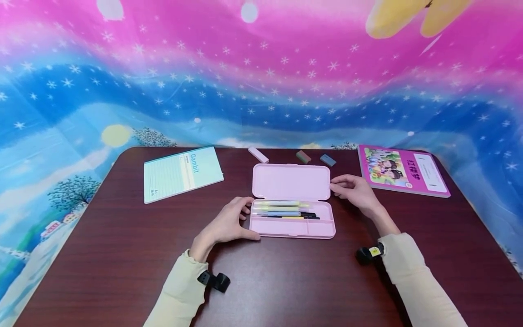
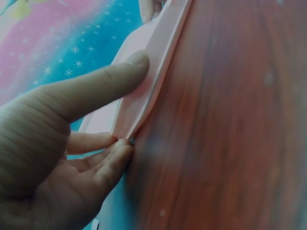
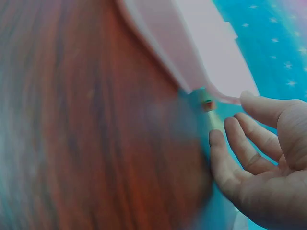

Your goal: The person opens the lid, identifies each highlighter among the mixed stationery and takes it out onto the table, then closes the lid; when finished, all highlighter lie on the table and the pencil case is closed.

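A pink pencil case point(image 1: 279, 230) lies on the table with its lid point(image 1: 291, 181) folded back. Several pens point(image 1: 283, 209), some yellow, one blue and some black-ended, lie side by side in its rear compartment; the front compartments look bare. At the case's left end, my left hand point(image 1: 229, 222) grips it, thumb along the front wall and fingers around the left corner, as the left wrist view point(image 2: 96, 124) confirms. My right hand point(image 1: 355, 193) is at the lid's right edge. In the right wrist view, its thumb point(image 3: 268, 109) touches the lid's corner while the other fingers curve loosely, apart from it.
Behind the case lie a pink-white eraser point(image 1: 258, 155), a brown-green eraser point(image 1: 303, 157) and a blue eraser point(image 1: 328, 160). A pale green notebook point(image 1: 184, 175) is at the back left, a pink book point(image 1: 402, 170) at the back right. A patterned cloth point(image 1: 261, 91) hangs behind the table.
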The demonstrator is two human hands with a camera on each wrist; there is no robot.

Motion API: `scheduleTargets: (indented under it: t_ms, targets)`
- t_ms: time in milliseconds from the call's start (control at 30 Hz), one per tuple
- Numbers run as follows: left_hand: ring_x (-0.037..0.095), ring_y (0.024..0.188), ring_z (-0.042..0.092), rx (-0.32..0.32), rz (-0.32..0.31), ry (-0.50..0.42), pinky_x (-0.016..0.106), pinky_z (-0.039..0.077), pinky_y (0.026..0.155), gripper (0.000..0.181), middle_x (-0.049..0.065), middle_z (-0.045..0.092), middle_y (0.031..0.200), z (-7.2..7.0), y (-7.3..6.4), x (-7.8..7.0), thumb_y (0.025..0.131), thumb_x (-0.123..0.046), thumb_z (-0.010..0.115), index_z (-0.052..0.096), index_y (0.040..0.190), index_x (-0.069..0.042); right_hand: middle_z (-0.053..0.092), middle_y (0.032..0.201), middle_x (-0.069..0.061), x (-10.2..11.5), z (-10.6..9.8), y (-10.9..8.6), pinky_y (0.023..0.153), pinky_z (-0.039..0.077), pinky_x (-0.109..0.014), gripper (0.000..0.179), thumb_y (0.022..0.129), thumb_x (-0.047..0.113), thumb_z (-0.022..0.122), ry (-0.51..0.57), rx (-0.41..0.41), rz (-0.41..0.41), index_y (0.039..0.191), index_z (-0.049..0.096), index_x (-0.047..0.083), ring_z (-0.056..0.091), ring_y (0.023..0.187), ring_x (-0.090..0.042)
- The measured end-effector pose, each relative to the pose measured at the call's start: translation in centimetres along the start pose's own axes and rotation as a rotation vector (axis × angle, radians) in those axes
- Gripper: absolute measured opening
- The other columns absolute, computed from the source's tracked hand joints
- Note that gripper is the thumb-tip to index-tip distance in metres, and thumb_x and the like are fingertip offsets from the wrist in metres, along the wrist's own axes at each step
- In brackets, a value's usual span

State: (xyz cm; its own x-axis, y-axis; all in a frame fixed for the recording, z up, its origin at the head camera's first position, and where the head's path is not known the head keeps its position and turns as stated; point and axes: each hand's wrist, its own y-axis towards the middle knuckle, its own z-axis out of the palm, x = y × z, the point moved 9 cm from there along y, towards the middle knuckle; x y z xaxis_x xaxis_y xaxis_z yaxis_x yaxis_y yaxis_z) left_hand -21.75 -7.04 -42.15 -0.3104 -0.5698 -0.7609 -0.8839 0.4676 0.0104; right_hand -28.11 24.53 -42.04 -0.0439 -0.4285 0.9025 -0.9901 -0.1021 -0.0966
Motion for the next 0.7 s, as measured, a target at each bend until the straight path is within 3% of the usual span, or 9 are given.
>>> scheduleTargets:
  t_ms: [200,333,500,700]
  targets:
    - [0.023,0.105,0.056,-0.008,0.011,-0.010,0.036,0.050,0.089,0.091,0.012,0.054,0.122,-0.4,-0.1,-0.2,0.064,-0.027,0.090,0.043,0.138,0.000,0.065,0.092,0.002,2.2,-0.8,-1.5,0.073,0.055,-0.026,0.040,0.093,0.024,0.065,0.019,-0.075,-0.054,0.118,0.060,-0.007,0.064,0.082,-0.014]
    - [0.025,0.108,0.056,-0.002,-0.001,-0.027,0.038,0.049,0.092,0.093,0.012,0.055,0.126,-0.4,-0.1,-0.1,0.064,-0.025,0.090,0.042,0.140,-0.001,0.066,0.090,0.003,4.3,-0.2,-2.6,0.074,0.056,-0.026,0.037,0.092,0.022,0.066,0.043,-0.107,-0.122,0.115,0.062,-0.006,0.065,0.082,-0.017]
    - [0.027,0.109,0.056,0.013,0.015,-0.023,0.039,0.048,0.093,0.093,0.013,0.054,0.126,-0.2,-0.1,-0.3,0.064,-0.024,0.089,0.042,0.141,0.000,0.067,0.088,-0.001,6.6,2.0,-3.5,0.072,0.056,-0.027,0.028,0.089,0.009,0.068,0.092,-0.070,-0.221,0.110,0.064,-0.008,0.066,0.077,-0.017]
    - [0.027,0.110,0.055,0.014,0.004,-0.029,0.040,0.048,0.093,0.091,0.013,0.054,0.127,-0.1,-0.1,0.0,0.065,-0.023,0.089,0.042,0.140,0.000,0.067,0.092,-0.017,8.0,4.5,-3.8,0.071,0.055,-0.023,0.025,0.088,0.006,0.069,0.063,0.007,-0.261,0.109,0.065,-0.007,0.066,0.080,-0.029]
